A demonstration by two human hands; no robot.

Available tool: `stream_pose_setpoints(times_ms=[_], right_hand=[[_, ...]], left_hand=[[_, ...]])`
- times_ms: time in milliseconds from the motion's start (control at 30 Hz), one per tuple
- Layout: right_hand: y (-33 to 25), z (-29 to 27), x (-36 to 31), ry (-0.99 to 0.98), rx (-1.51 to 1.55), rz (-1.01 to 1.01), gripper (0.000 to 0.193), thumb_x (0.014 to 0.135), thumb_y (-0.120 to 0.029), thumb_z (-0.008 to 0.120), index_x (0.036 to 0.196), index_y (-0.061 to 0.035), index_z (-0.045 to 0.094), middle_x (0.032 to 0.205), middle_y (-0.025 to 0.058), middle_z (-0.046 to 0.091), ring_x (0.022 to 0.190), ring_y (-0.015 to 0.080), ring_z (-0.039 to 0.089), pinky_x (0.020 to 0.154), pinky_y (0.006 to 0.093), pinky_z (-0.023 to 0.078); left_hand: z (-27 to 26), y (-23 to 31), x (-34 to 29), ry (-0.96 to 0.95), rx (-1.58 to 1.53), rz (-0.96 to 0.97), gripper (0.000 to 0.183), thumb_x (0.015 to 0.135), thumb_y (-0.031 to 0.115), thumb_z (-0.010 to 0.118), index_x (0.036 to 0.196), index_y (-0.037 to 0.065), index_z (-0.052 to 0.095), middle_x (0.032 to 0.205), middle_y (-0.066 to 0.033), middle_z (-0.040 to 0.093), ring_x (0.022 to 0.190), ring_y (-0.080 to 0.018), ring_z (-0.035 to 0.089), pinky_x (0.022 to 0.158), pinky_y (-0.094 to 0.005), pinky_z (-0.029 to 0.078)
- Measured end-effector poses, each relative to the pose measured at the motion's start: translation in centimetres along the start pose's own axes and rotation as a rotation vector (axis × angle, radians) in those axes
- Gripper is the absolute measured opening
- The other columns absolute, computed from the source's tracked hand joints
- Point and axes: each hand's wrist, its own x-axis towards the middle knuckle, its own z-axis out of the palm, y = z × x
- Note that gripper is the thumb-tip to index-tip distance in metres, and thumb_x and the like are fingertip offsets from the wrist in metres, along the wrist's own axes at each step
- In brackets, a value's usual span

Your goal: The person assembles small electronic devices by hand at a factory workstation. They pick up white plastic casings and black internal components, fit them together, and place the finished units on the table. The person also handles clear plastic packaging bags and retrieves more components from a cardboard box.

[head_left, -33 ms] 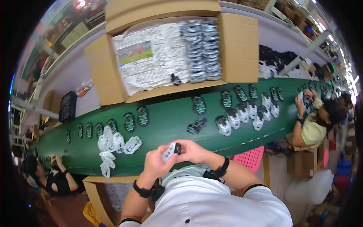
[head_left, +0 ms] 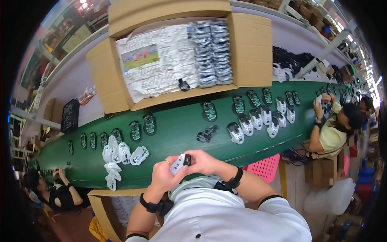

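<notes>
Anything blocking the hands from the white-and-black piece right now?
Nothing visible. The left hand and right hand are both on the white-and-black piece. The black parts lie apart on the green bench, beyond the right hand, not between.

No word, number, label or sign can be read. The only evident print is on the newspaper [head_left: 173, 72] lining the open carton [head_left: 250, 52] across the bench [head_left: 173, 139] from the fingers [head_left: 198, 158]: close rows of dark type, too small and blurred to make out, running around a colour picture [head_left: 141, 59] that lies beyond the fingers and to their left. The pale piece [head_left: 177, 164] between the fingers shows small dark marks; whether these are lettering or openings cannot be told.
</notes>
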Motion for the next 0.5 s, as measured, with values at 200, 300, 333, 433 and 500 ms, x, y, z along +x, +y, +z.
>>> stream_pose_setpoints(times_ms=[200,300,333,433,500], right_hand=[[-0.3,0.2,-0.8,0.082,-0.022,-0.056,0.044,0.080,0.002,0.079,0.119,0.0023,0.058,0.105,0.0044,0.066,0.096,0.0119,0.064,0.087,0.0303,0.054],[-1.0,0.3,-0.7,0.092,-0.242,-0.078,0.049,0.083,0.003,0.077,0.126,0.0018,0.053,0.109,0.0047,0.065,0.101,0.0126,0.063,0.091,0.0313,0.054],[-1.8,1.1,-1.0,0.103,-0.108,-0.125,0.043,0.084,0.000,0.077,0.121,0.0021,0.057,0.106,0.0036,0.065,0.097,0.0115,0.063,0.088,0.0297,0.054],[-3.2,1.1,-1.7,0.005,0.034,-0.106,0.036,0.087,-0.001,0.076,0.119,0.0028,0.060,0.105,0.0036,0.067,0.097,0.0117,0.064,0.088,0.0293,0.054],[-3.5,1.4,-1.8,0.018,0.024,-0.053,0.037,0.087,-0.001,0.075,0.120,0.0041,0.060,0.108,0.0054,0.067,0.098,0.0124,0.064,0.090,0.0298,0.054]], left_hand=[[0.1,1.3,0.9,0.002,-0.002,-0.061,0.031,0.084,0.019,0.074,0.104,-0.005,0.069,0.084,-0.0141,0.074,0.074,-0.0174,0.071,0.069,-0.0315,0.056],[0.8,-1.1,0.4,0.004,-0.335,-0.168,0.028,0.092,0.017,0.067,0.108,-0.006,0.068,0.096,-0.0090,0.073,0.085,-0.0112,0.064,0.078,-0.0280,0.052],[0.4,-0.7,0.7,-0.012,-0.327,-0.145,0.027,0.093,0.018,0.065,0.108,-0.005,0.068,0.095,-0.0085,0.073,0.085,-0.0109,0.064,0.077,-0.0280,0.052],[-0.8,-0.4,1.0,-0.029,-0.357,-0.140,0.028,0.092,0.021,0.067,0.106,-0.003,0.069,0.084,-0.0112,0.073,0.075,-0.0136,0.068,0.069,-0.0294,0.053],[-1.2,-0.1,0.7,-0.012,-0.322,-0.119,0.028,0.090,0.022,0.070,0.104,-0.002,0.069,0.078,-0.0131,0.073,0.068,-0.0165,0.070,0.064,-0.0303,0.054]])
